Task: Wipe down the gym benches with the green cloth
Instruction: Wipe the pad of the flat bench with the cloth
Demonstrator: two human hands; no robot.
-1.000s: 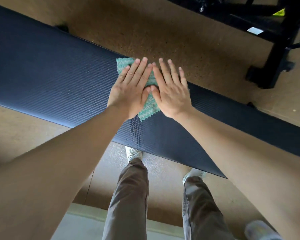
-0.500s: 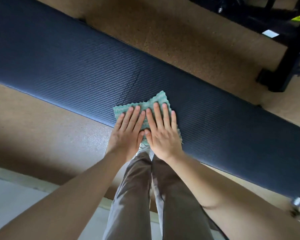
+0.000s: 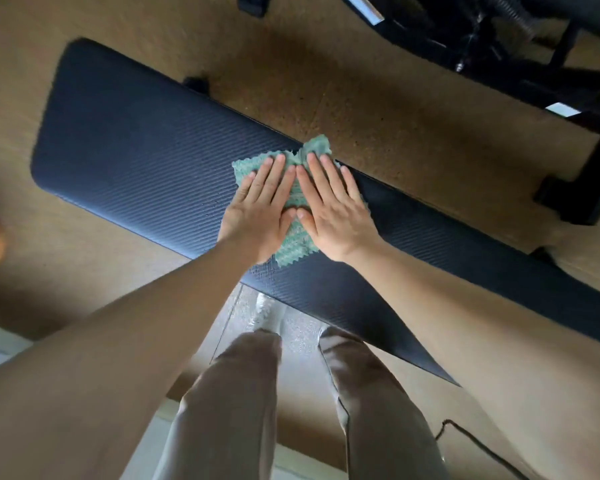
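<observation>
A dark blue padded gym bench [image 3: 136,161] runs slantwise across the head view, from upper left to lower right. The green cloth [image 3: 293,245] lies spread on its top near the far edge, with one corner bunched up over that edge. My left hand [image 3: 260,209] and my right hand [image 3: 335,209] press flat on the cloth side by side, fingers straight and thumbs touching. Most of the cloth is hidden under my palms.
Black gym machine frames [image 3: 499,39] stand at the top right, with a black foot [image 3: 568,199] on the brown floor beyond the bench. A black cable [image 3: 471,434] lies on the floor at lower right. My legs and shoes [image 3: 267,310] are below the bench's near edge.
Both hands slid the cloth from the bench's far edge to the near edge, then back to the far edge. The view shifted, and the bench's rounded left end now shows.
</observation>
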